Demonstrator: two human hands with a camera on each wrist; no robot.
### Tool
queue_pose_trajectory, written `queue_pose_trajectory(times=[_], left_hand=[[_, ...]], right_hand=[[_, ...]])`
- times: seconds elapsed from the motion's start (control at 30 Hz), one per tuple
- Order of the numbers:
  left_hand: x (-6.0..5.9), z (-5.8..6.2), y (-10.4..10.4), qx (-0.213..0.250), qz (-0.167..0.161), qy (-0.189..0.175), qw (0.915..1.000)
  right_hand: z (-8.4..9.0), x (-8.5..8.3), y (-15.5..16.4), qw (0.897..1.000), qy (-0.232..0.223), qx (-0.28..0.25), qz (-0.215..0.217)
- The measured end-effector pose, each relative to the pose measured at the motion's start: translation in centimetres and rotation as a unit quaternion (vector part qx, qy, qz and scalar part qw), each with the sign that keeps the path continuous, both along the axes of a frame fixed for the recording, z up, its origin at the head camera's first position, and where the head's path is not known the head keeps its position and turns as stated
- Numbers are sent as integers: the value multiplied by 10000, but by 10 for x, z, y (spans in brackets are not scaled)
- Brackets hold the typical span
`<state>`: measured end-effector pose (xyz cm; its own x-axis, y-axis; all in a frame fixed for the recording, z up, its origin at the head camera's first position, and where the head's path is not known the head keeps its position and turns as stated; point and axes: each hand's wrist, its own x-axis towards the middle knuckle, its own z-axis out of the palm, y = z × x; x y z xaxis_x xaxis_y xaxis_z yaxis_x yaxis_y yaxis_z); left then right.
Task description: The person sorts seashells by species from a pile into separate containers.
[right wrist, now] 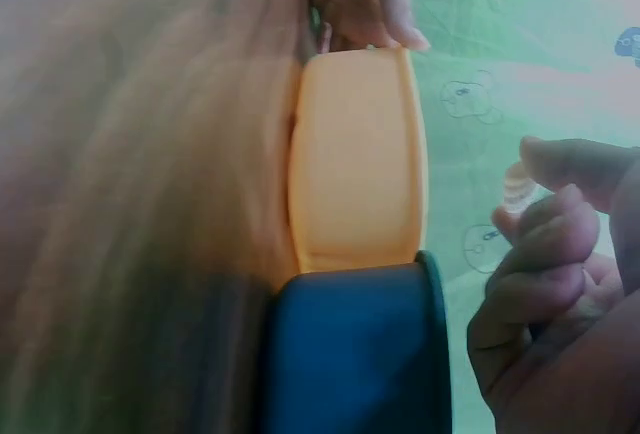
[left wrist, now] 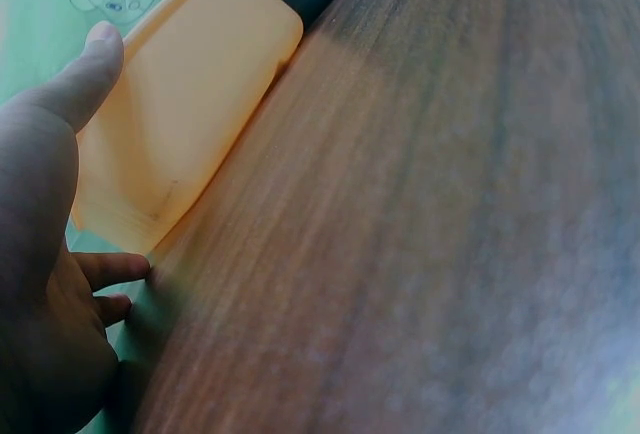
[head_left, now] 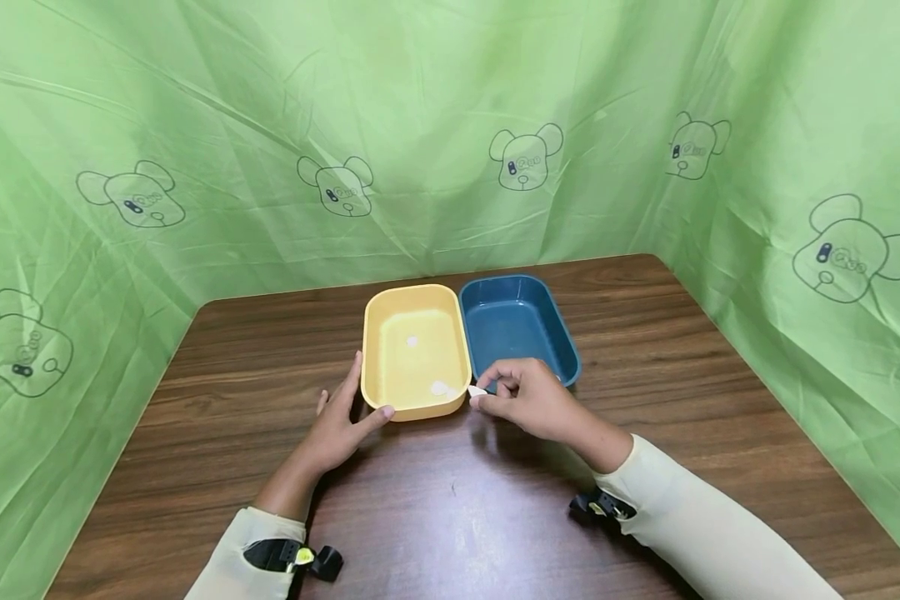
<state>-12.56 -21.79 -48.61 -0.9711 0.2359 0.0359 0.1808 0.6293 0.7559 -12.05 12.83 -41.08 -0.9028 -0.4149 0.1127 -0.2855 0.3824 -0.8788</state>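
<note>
My right hand [head_left: 536,400] pinches a small white ridged piece [right wrist: 518,190], which looks like a seashell, between thumb and fingertips. It is just above the near right corner of a yellow plastic tray [head_left: 414,412], close to the blue tray. Inside the yellow tray lie two small whitish pieces, one near the middle [head_left: 412,341] and one by the near right corner [head_left: 440,387]. My left hand [head_left: 337,429] rests against the yellow tray's near left corner, fingers straight along its side and thumb on the near rim.
A blue tray [head_left: 570,340] stands side by side with the yellow one, touching it on the right. Both sit on a dark wood-grain table [head_left: 270,367]. Green curtain [head_left: 435,83] with mouse-like drawings surrounds the table at the back and sides.
</note>
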Motion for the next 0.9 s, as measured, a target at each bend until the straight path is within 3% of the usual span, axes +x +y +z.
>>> queue_pose_trajectory(times=[0.37, 0.9], left_hand=[[2, 0, 1, 19, 22, -55, 10000], [1, 0, 0, -20, 12, -27, 10000]], right_hand=[[12, -10, -11, 9996, -283, -8, -98], [19, -33, -34, 9973, -391, -494, -366]])
